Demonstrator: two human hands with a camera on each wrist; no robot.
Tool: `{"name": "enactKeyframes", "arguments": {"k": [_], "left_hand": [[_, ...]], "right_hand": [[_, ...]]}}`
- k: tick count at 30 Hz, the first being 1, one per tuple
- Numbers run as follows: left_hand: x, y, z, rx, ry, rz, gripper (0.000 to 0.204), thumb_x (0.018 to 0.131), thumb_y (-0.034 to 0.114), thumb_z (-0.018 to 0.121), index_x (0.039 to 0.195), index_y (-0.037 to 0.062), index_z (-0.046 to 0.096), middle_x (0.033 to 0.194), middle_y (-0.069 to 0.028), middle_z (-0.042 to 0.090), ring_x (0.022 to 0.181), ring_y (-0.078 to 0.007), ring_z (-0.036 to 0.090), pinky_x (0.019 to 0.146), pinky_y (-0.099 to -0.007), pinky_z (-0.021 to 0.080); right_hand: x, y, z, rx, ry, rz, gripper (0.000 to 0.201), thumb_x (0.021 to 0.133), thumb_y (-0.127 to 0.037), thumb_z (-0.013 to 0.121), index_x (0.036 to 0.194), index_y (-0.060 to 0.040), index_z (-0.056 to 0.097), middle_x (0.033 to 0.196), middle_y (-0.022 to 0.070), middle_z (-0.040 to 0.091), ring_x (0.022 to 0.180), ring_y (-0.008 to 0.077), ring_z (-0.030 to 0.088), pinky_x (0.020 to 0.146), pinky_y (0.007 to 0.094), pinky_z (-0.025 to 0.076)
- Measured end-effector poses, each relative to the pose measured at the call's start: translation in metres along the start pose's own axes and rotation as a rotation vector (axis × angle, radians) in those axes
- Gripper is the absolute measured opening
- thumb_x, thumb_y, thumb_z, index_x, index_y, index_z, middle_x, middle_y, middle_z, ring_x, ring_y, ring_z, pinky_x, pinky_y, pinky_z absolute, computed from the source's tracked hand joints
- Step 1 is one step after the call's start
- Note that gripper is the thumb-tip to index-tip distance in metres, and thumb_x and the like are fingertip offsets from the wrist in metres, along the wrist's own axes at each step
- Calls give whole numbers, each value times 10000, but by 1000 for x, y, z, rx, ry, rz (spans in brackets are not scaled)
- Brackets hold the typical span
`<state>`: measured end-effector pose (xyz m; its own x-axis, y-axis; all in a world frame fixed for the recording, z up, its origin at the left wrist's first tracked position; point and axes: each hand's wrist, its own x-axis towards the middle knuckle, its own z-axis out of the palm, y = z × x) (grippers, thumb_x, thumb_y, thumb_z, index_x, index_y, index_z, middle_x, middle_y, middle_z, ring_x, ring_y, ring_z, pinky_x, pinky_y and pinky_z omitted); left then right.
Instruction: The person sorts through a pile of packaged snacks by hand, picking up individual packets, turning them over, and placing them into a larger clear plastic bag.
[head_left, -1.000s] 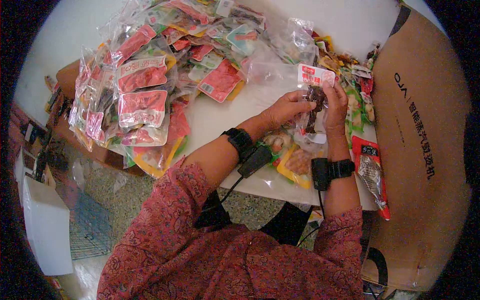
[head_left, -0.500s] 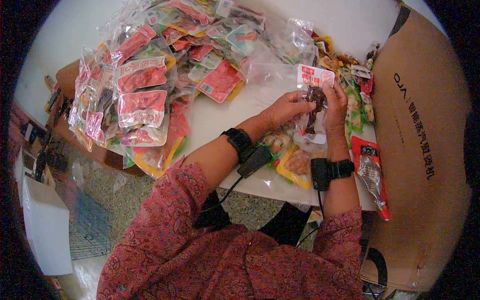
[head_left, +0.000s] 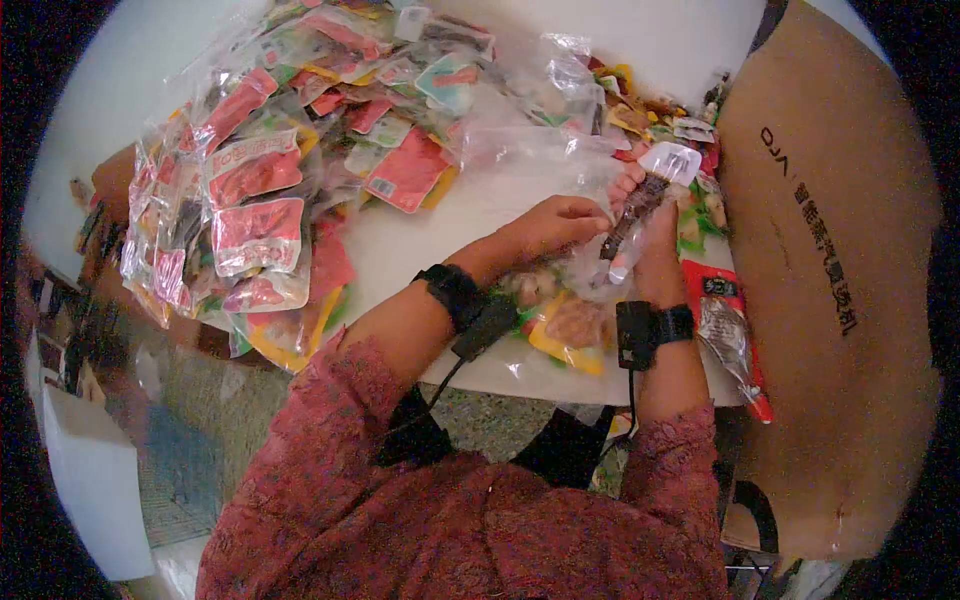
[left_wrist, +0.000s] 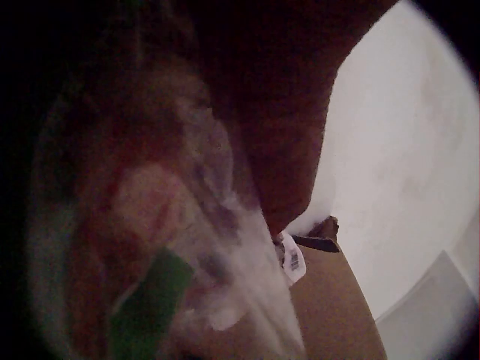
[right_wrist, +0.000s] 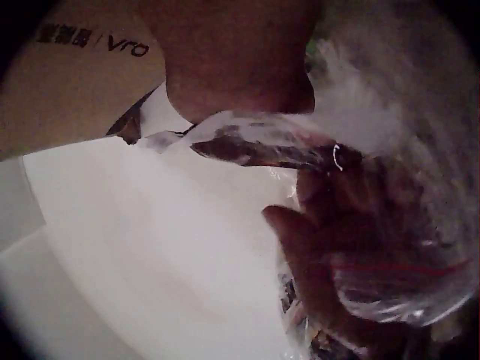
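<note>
A clear packet of dark brown snack (head_left: pixel 634 210) is tilted over the table, its pale barcode label facing up. My right hand (head_left: pixel 655 235) grips it, fingers curled round the label end. Beside its lower end is my left hand (head_left: pixel 560 228), with bent fingers and the thumb close to the packet. Clear plastic bag film (right_wrist: pixel 405 289) with a red line lies across the left fingers in the right wrist view; that hand appears to hold it. In the left wrist view, clear film (left_wrist: pixel 247 262) and a green patch (left_wrist: pixel 154 300) fill the dark foreground.
A large heap of red-labelled snack packets (head_left: pixel 258 235) covers the table's left side. More packets (head_left: pixel 570 325) lie under my forearms. A red and silver pouch (head_left: pixel 722 325) rests at the right edge, beside a tall cardboard box (head_left: pixel 810 300).
The right hand has turned the packet, so its red-and-white label face gives way to the barcode side. My left thumb has come off the packet. The head view has shifted slightly.
</note>
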<state>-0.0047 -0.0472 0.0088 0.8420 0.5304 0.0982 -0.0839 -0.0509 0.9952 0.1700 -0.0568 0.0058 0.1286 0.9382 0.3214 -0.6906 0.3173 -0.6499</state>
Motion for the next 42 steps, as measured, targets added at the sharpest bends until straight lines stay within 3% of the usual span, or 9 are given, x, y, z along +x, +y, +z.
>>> {"name": "enactKeyframes", "arguments": {"k": [5,9,11,12,20,22,23,30,42], "left_hand": [[5,-10,3,112,35,183,199,780,217,553,876,46,584,698,21,520,612,-50,444,537,-186,351],[7,-16,-5,-4,-56,8,181,783,227,542,828,58,591,649,30,510,562,-42,431,497,-177,334],[6,-11,-4,-27,-20,-38,159,787,226,531,761,78,584,589,43,478,500,-40,406,448,-178,309],[7,-12,-4,-34,-20,-52,159,787,226,531,761,78,584,589,43,478,500,-40,406,448,-178,309],[4,-7,-19,-31,-14,13,164,791,248,522,767,90,560,621,33,467,534,-69,420,484,-200,351],[0,0,-19,-199,14,-57,214,803,286,499,832,80,549,756,16,496,635,-88,445,538,-209,371],[-3,6,-24,-119,-89,-83,267,807,328,484,882,76,536,870,9,491,702,-96,447,558,-202,368],[-12,25,-41,320,-432,-85,198,783,266,546,855,84,569,727,40,505,622,-63,438,541,-182,342],[-17,57,-26,167,16,325,92,813,166,524,809,83,565,712,47,504,566,-18,386,473,-163,317]], "right_hand": [[-6,-3,23,436,-455,82,437,787,-183,469,1160,21,367,713,21,426,672,126,406,625,235,353],[-3,1,1,410,-424,113,508,757,-208,526,1170,35,359,730,29,427,696,142,410,644,242,356],[-5,15,-47,-318,122,-73,546,726,-224,564,1164,35,365,747,38,426,711,158,406,665,251,364],[-6,16,-46,-314,132,-63,546,726,-224,564,1164,35,365,747,38,426,711,158,406,665,251,364],[1,-27,17,228,-406,33,214,755,-213,548,895,-52,532,788,58,479,751,165,462,677,266,409],[-5,-35,26,-265,329,-117,165,775,-212,539,856,-69,532,740,37,505,626,133,470,585,232,408],[15,-28,-11,-882,255,-520,114,764,-179,559,814,-84,521,708,9,518,544,103,455,485,203,369],[5,-44,-7,-510,566,-333,107,712,-71,582,790,-74,509,725,-1,525,563,86,462,436,203,349],[6,-32,-11,-512,452,-250,160,741,-101,549,894,-65,517,713,21,516,552,97,464,418,201,378]]}}
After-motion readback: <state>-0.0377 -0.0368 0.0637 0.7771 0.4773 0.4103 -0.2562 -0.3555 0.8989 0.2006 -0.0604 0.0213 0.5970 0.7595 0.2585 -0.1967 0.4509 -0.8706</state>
